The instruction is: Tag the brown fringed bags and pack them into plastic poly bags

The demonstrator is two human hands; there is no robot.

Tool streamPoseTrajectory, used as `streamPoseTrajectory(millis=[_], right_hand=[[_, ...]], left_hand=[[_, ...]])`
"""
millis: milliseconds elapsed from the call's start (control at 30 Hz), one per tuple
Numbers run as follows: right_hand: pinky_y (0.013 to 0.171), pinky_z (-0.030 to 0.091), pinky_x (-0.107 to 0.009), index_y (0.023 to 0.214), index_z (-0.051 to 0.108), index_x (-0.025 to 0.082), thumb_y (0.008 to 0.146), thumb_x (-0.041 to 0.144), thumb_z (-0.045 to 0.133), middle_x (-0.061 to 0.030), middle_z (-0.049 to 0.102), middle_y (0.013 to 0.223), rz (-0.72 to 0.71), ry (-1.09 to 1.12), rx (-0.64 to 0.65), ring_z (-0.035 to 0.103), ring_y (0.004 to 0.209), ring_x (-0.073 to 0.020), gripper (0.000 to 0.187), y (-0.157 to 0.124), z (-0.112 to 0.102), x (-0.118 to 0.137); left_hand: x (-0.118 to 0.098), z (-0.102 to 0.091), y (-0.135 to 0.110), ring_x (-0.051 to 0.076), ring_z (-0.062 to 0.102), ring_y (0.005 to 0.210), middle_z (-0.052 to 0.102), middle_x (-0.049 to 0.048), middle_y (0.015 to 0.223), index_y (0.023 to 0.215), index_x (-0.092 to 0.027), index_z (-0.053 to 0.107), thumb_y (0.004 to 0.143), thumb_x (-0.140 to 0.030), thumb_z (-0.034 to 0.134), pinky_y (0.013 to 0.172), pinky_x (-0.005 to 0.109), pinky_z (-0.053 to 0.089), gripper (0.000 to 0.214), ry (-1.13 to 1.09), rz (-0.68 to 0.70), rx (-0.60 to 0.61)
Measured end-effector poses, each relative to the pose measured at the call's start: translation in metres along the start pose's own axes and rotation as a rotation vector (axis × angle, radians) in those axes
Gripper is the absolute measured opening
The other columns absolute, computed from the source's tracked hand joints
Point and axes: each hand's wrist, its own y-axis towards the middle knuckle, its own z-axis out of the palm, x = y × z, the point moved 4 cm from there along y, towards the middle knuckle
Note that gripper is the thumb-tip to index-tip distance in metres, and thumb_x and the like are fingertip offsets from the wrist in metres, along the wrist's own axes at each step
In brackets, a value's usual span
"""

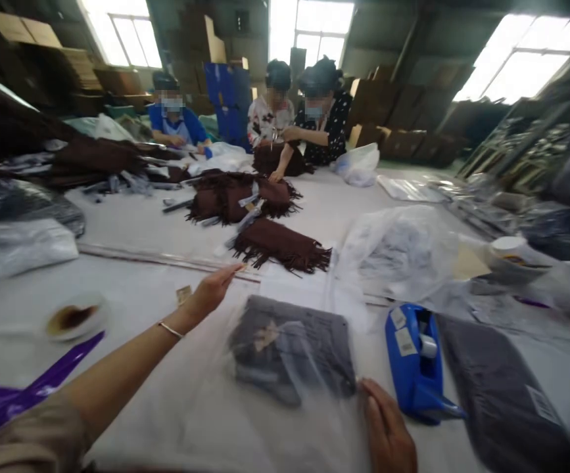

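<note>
A folded grey textile lies in front of me inside a clear plastic bag. At the bag's right edge, my right hand has its fingers closed on the plastic. My left hand reaches forward past the far left corner of the grey textile, its fingertips pinched together. What the pinch holds is too small to make out. Close to my right hand stands a blue tape dispenser. A small brown tag lies beside my left wrist.
Dark brown fringed scarves lie further back, where co-workers handle more. A crumpled clear bag sits right of them. A packed dark textile lies at right. On the left are a small dish with dark brown contents and a purple strip.
</note>
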Motion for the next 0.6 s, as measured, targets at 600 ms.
streamPoseTrajectory(millis=[600], right_hand=[[0.114, 0.019, -0.052, 0.143, 0.029, 0.028, 0.092, 0.030, 0.046, -0.0028, 0.035, 0.148, -0.740, -0.359, 0.413, 0.020, 0.140, -0.0239, 0.054, -0.007, 0.068, 0.138]], left_hand=[[-0.121, 0.040, -0.132, 0.022, 0.019, 0.141, 0.029, 0.0026, 0.150, 0.144, -0.033, 0.026, 0.094, -0.030, 0.045, 0.116, 0.047, 0.005, 0.054, 0.062, 0.517, 0.626]])
